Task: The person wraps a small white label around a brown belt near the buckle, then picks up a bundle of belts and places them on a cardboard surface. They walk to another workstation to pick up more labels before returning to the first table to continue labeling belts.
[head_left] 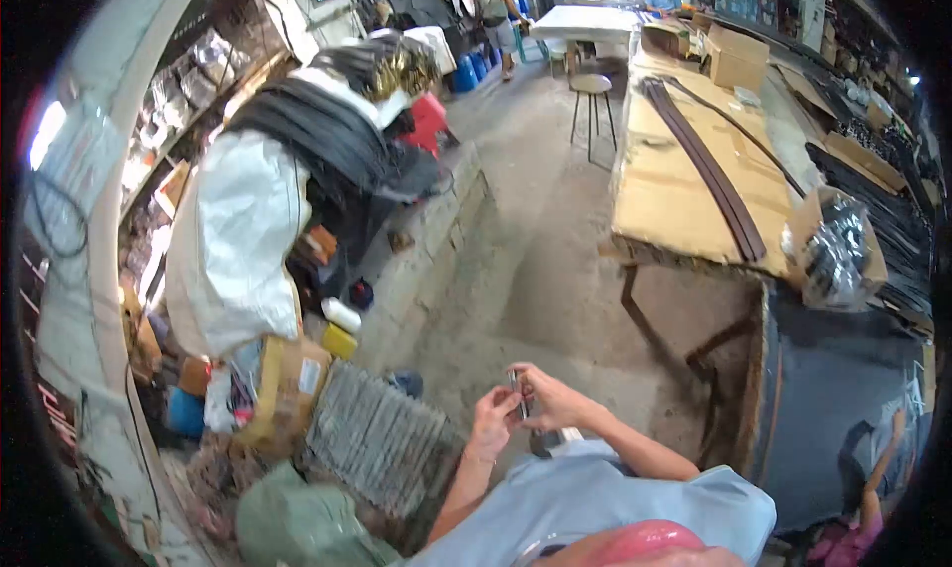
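Observation:
My left hand (493, 421) and my right hand (556, 398) are close together in front of my body. Between their fingers is a small, narrow metal piece (523, 393), shiny with a dark part. Its exact kind is too small to make out. The fingers of my left hand are closed at its near left side. From the right, my other hand pinches it with the thumb below and fingers above. Both hands are held in the air over the concrete floor, apart from the table.
Dark brown strips (706, 170) lie on a cardboard-covered table (645, 205) at right, beside an open box (873, 265) of plastic-wrapped items. White sacks (243, 230) and black strips (307, 126) crowd the left. A stool (591, 84) stands ahead. Other people (493, 7) are nearby.

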{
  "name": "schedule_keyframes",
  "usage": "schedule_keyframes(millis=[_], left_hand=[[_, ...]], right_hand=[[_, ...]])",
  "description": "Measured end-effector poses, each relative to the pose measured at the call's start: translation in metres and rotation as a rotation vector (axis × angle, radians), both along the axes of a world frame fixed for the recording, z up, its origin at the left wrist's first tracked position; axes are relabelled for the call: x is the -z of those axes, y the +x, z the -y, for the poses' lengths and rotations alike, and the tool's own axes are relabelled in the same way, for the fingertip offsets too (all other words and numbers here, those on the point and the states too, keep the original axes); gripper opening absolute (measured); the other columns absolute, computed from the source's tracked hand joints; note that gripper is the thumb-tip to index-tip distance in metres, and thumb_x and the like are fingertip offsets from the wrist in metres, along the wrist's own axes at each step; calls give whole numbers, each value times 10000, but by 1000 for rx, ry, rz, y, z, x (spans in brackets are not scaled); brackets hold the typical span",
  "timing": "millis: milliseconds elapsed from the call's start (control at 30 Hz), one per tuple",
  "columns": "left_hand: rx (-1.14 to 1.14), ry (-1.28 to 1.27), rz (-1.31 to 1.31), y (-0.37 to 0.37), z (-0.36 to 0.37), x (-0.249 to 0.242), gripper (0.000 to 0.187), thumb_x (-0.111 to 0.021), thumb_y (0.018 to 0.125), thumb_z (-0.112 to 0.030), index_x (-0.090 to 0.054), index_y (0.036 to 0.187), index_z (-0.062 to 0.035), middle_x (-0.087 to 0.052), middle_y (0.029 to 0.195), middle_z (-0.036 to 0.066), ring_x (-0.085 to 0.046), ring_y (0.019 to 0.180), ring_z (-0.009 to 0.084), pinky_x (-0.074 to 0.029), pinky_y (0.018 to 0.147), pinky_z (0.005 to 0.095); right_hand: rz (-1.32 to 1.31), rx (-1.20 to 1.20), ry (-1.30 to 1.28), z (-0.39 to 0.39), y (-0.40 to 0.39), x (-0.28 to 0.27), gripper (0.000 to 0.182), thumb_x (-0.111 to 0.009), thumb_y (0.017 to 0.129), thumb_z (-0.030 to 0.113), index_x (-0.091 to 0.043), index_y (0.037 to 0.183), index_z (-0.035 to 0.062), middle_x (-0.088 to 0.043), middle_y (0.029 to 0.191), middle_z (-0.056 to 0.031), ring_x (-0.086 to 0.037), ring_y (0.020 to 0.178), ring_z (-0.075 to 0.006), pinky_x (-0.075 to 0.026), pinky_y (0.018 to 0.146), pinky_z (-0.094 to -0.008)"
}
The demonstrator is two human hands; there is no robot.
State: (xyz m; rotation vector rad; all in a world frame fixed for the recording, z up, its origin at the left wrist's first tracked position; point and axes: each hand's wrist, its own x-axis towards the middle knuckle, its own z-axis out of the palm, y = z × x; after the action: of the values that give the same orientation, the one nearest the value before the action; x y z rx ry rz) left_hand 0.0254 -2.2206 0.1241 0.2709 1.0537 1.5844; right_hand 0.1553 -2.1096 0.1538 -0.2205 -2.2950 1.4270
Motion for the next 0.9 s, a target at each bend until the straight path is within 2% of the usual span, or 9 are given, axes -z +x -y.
schedule_keyframes(millis=[67,100,267,367,467,500,567,733,900], left_hand=[[-60,0,-52,-40,-38,3,148,-649,819,-87,-553,928,-57,-606,853,34,-613,755,136,-524,625,277],[-62,-10,-42,-63,-58,7,139,-640,827,-87,-553,928,-49,-618,856,53,-627,819,164,-534,670,296],[-30,67,67,-138,-193,6,123,-617,841,-67,-558,943,-33,-639,923,108,-633,860,209,-533,711,323],[40,26,34,-179,-283,4,165,-616,823,-7,-541,968,12,-627,976,153,-627,893,252,-528,765,346],[172,82,-154,-212,-386,3,215,-623,818,-6,-544,1017,19,-629,985,139,-628,899,233,-520,773,331],[169,80,-148,-223,-416,-4,215,-623,818,-6,-544,1017,19,-629,985,139,-628,899,233,-520,773,331],[384,87,-87,-237,-486,-22,281,-629,813,-7,-546,1079,33,-629,989,122,-621,911,201,-503,794,315],[665,122,-190,-260,-655,-33,348,-658,795,-33,-549,1116,48,-625,997,103,-619,896,177,-487,806,292],[894,219,-161,-288,-803,-40,348,-670,791,-41,-552,1104,52,-637,967,107,-616,894,166,-485,801,285]], right_hand=[[30,-39,3,-41,-42,-5,563,-788,643,167,-411,1026,1,-393,1260,-158,-557,873,-249,-487,762,-350],[105,-50,-39,-64,-64,-6,563,-779,629,118,-417,1046,15,-393,1248,-158,-575,894,-302,-497,763,-362],[-38,-67,25,-194,-131,-9,748,-806,619,126,-362,1213,26,-369,1288,-132,-545,1027,-278,-492,826,-336],[-138,34,-366,-278,-156,4,798,-802,668,155,-310,1290,63,-318,1340,-125,-436,1170,-239,-444,914,-380],[-43,368,-544,-370,-183,35,489,-721,753,103,-467,1164,26,-538,1105,-89,-549,1003,-177,-471,849,-327],[-36,366,-545,-396,-190,34,489,-721,753,103,-467,1164,26,-538,1105,-89,-549,1003,-177,-471,849,-327],[-118,443,-685,-459,-199,25,272,-701,772,90,-561,988,1,-597,917,-47,-584,839,-118,-495,737,-273],[-214,699,-720,-581,-213,1,101,-645,788,10,-559,840,3,-610,755,-55,-585,664,-102,-490,592,-241],[-333,834,-763,-697,-240,4,93,-646,786,6,-566,830,-5,-606,738,-44,-575,632,-98,-467,559,-217]])
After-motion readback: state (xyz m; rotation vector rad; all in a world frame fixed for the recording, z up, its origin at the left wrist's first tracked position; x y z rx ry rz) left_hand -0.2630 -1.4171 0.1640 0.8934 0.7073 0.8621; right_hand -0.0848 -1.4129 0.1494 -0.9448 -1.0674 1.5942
